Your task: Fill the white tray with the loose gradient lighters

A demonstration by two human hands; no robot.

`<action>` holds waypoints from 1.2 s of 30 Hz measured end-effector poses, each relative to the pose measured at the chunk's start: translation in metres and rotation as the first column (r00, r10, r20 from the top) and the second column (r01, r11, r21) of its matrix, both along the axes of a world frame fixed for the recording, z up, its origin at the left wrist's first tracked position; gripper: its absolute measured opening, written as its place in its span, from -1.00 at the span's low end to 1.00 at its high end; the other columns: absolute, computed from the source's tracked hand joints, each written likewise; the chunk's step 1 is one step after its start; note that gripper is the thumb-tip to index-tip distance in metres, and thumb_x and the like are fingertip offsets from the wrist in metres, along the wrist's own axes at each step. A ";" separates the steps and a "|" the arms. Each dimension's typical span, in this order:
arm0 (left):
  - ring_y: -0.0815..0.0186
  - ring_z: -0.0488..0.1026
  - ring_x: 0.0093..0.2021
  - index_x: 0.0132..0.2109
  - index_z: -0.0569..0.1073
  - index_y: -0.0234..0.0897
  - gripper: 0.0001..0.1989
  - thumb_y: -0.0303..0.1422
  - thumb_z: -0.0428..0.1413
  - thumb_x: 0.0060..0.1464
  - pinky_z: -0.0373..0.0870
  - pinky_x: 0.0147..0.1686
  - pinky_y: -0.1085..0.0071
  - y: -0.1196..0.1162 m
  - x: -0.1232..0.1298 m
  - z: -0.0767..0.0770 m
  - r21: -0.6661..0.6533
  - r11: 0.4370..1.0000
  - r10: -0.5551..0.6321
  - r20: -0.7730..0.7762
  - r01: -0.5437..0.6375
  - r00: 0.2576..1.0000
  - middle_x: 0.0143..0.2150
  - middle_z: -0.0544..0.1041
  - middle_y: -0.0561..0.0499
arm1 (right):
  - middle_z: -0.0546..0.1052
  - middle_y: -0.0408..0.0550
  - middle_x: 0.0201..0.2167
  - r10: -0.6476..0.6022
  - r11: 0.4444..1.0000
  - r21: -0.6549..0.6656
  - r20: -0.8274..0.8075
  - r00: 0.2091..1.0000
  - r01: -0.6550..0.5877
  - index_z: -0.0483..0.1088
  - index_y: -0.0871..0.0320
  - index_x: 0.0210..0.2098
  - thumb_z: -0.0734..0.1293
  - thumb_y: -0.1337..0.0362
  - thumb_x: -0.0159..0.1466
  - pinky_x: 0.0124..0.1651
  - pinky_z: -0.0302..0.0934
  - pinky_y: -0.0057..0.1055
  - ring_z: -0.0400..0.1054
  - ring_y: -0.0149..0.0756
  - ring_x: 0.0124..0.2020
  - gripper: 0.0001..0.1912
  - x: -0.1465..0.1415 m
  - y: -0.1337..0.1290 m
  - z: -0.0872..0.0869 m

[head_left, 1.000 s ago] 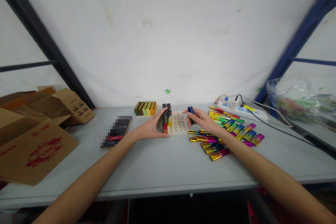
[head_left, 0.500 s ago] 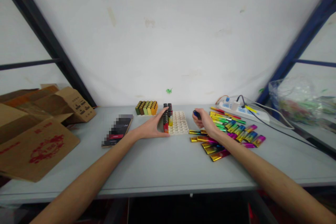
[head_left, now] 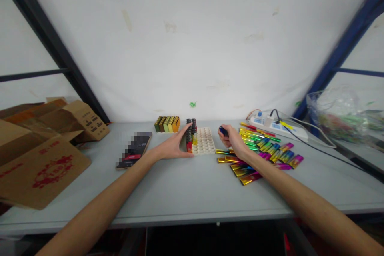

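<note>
My right hand (head_left: 234,140) gripped a lighter (head_left: 223,131) | likely light, slick, best held mid-body | left hand (head_left: 172,146) spanned tray's (head_left: 205,144) left edge, hold unclear

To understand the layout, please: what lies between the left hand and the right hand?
In the head view: lighters standing in the left part of a white tray, then its unfilled part, then a narrow strip of tabletop before the right hand.

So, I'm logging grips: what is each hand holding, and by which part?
The right hand holds a dark blue lighter around its body, one end exposed. The left hand curves along the tray; whether it grips is unclear.
</note>
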State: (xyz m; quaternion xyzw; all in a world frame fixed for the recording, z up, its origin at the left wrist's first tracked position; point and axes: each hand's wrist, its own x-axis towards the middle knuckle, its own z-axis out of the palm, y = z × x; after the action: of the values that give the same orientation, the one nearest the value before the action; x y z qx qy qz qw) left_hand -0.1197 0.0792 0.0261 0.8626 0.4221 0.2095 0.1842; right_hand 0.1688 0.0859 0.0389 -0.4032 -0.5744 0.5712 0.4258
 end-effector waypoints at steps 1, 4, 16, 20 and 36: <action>-0.06 0.08 0.49 0.54 -0.29 -0.21 0.25 0.05 0.32 0.01 0.00 0.46 0.10 0.001 -0.001 -0.001 0.001 1.000 -0.005 0.007 0.005 1.000 0.56 -0.06 -0.24 | -0.02 -0.32 -0.62 0.005 1.000 0.021 -0.001 1.000 -0.005 0.13 0.09 -0.53 0.15 -0.05 0.32 -0.57 -0.31 -0.45 -0.24 -0.49 -0.64 -0.58 0.000 0.000 -0.001; -0.13 0.08 0.48 0.54 -0.28 -0.17 0.25 0.04 0.34 -0.01 0.02 0.45 0.02 0.002 -0.002 -0.003 0.005 1.000 -0.016 0.036 0.016 0.999 0.56 -0.05 -0.22 | 0.05 -0.31 -0.59 0.023 0.996 0.083 -0.017 1.000 -0.021 0.32 0.12 -0.40 0.20 -0.23 0.32 -0.55 -0.26 -0.46 -0.15 -0.47 -0.62 -0.48 -0.003 -0.001 -0.003; -0.06 0.05 0.50 0.54 -0.25 -0.16 0.25 0.05 0.35 -0.02 0.02 0.45 0.07 0.004 -0.001 -0.006 0.025 0.999 -0.031 0.048 0.030 0.998 0.56 -0.05 -0.21 | 0.48 -0.05 -0.23 -0.122 0.862 0.506 0.216 0.969 -0.004 0.49 0.11 -0.22 0.41 -0.12 0.26 -0.13 0.33 -0.35 0.38 -0.23 -0.17 -0.59 -0.012 -0.012 -0.012; -0.06 0.03 0.50 0.54 -0.26 -0.15 0.24 0.05 0.35 -0.01 0.01 0.46 0.07 0.006 -0.002 -0.008 0.036 0.999 -0.035 0.051 0.033 0.998 0.56 -0.07 -0.19 | 0.50 -0.15 -0.45 -0.162 0.842 0.539 0.291 0.943 -0.022 0.48 0.12 -0.20 0.34 -0.04 0.37 -0.21 0.29 -0.35 0.39 -0.29 -0.38 -0.66 -0.013 -0.017 -0.010; -0.07 0.04 0.50 0.55 -0.25 -0.15 0.26 0.04 0.36 -0.03 0.04 0.44 0.03 0.004 -0.001 -0.006 0.029 0.999 -0.035 0.075 0.033 0.997 0.54 0.00 -0.25 | 0.66 0.03 -0.22 -0.197 0.671 0.691 0.515 0.834 -0.269 0.55 0.11 -0.14 0.28 0.09 0.46 -0.10 0.32 -0.31 0.52 -0.16 -0.22 -0.72 -0.028 -0.013 -0.009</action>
State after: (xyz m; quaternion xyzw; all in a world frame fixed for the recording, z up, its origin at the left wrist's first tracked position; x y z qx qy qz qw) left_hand -0.1208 0.0833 0.0202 0.8636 0.3971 0.2443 0.1917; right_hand 0.1410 0.0732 0.0302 -0.3294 -0.8605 0.1560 0.3559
